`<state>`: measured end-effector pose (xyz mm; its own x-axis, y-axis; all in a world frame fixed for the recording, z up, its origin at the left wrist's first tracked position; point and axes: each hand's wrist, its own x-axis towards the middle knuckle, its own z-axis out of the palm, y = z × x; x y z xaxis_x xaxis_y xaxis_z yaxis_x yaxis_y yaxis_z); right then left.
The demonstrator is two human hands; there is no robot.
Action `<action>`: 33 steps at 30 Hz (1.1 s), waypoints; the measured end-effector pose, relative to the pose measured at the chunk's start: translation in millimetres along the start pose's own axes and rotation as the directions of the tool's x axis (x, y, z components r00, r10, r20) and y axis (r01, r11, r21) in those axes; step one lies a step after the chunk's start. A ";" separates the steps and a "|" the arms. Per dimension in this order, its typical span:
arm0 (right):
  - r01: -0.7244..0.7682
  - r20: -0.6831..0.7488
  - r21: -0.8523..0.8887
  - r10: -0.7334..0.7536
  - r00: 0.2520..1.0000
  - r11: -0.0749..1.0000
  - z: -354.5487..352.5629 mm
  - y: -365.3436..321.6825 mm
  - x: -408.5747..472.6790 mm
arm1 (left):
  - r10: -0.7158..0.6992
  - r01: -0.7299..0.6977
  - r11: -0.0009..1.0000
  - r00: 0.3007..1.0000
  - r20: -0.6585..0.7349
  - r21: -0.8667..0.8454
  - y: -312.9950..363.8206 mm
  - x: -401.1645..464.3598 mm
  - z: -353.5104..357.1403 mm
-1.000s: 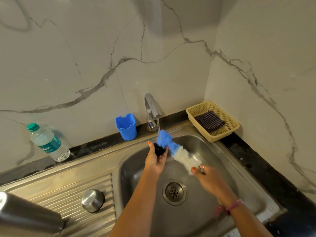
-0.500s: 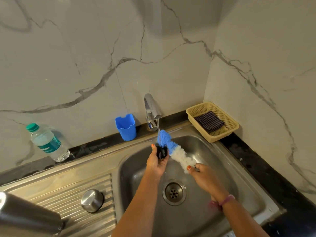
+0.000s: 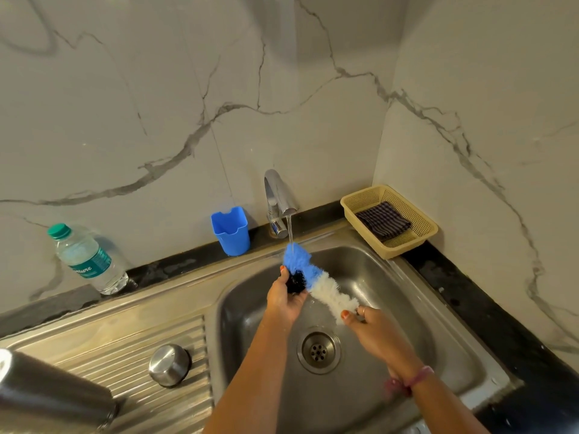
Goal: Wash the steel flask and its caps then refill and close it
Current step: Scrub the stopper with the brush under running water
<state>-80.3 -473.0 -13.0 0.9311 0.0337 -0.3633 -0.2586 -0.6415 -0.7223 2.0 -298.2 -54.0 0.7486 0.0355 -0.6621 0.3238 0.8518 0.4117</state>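
Steel flask [image 3: 53,393] on drainboard; left hand [image 3: 286,297] grips, seemingly, black cap [image 3: 296,281]; right hand [image 3: 372,327] holds brush [image 3: 316,283].

Brushed steel sink [image 3: 369,264], bristly brush [image 3: 326,289]

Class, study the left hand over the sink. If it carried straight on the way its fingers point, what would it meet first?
Probably the tap. The left hand, holding a small black cap against the brush, points up and away toward the back wall, though depth is hard to judge.

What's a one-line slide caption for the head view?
Left hand holds small black cap under running tap; right hand scrubs it with blue-and-white bristle brush over steel sink.
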 end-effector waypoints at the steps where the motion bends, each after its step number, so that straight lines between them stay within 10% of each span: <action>1: -0.030 -0.005 0.037 0.030 1.000 0.999 -0.6 2.4 2.0 | -0.008 0.008 1.000 1.000 0.001 -0.004 -0.8 -2.0 0.4; 33: 0.022 0.010 0.159 -0.024 1.000 0.987 17.3 -0.7 -14.0 | -0.011 0.012 0.999 1.000 0.020 -0.051 3.5 -9.3 5.4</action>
<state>-97.6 -459.8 -17.7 0.9343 0.0569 -0.3519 -0.2757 -0.5106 -0.8144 -0.7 -298.4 -43.0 0.7561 0.0154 -0.6543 0.3030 0.8779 0.3708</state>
